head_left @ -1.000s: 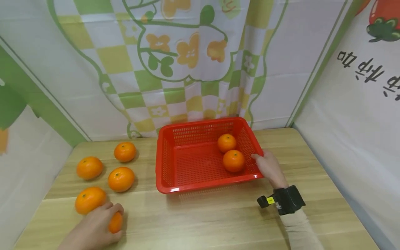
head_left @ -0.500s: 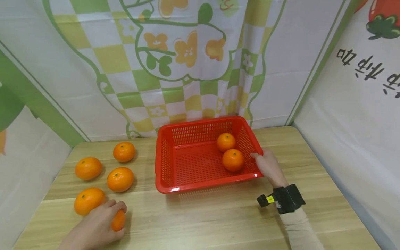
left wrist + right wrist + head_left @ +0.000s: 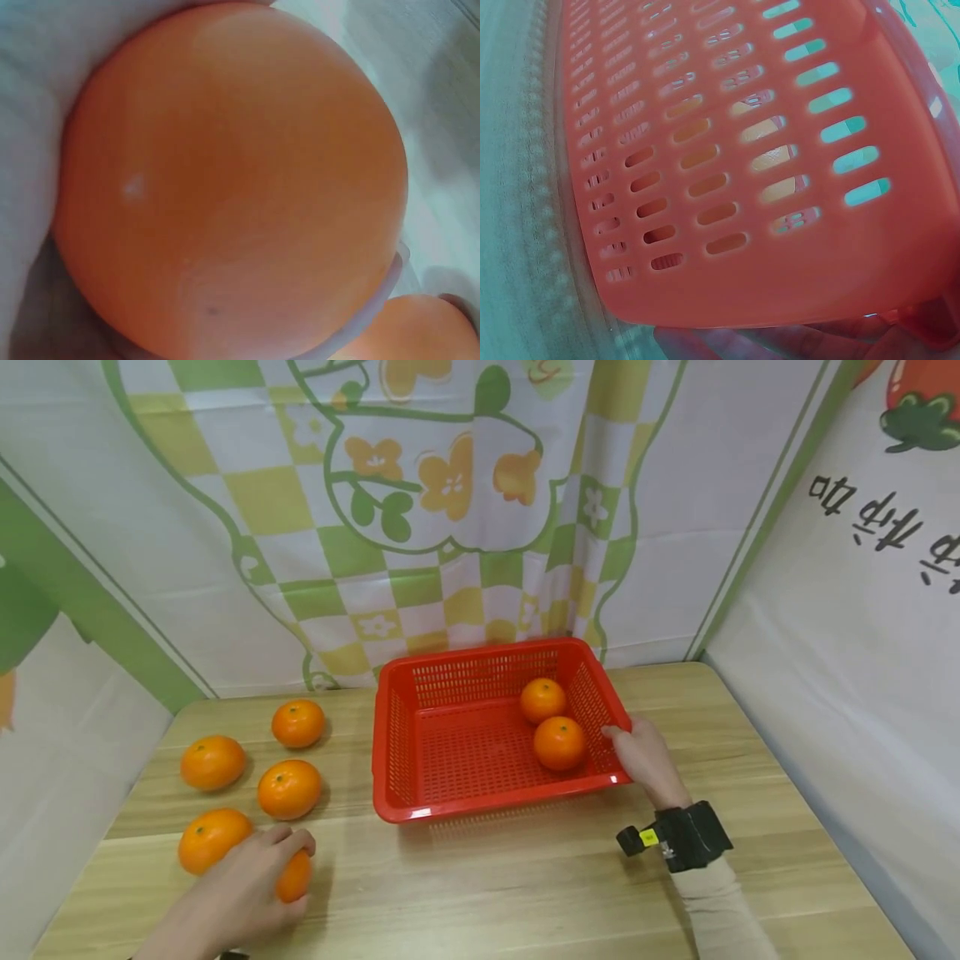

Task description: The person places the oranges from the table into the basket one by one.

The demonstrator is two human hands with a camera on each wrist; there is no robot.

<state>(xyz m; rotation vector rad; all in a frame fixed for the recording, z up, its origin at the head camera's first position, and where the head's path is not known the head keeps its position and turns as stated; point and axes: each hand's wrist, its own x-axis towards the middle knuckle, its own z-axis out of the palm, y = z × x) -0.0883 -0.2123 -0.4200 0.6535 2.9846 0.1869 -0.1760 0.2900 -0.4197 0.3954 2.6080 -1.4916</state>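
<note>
Our left hand (image 3: 247, 892) was curled round an orange (image 3: 294, 877) at the near left of the table (image 3: 465, 893), whether raised off it we couldn't tell, while our right hand (image 3: 647, 762) gripped the right end of the basket (image 3: 420, 813). We judged the step to be a pick-up, the next move calling for a steady lift clear of the neighbouring fruit. Our orange looked round, smooth and glossy, with a dark speck (image 3: 213, 310); beyond it lay four loose oranges (image 3: 289, 789), then two basketed oranges (image 3: 560, 744).
</note>
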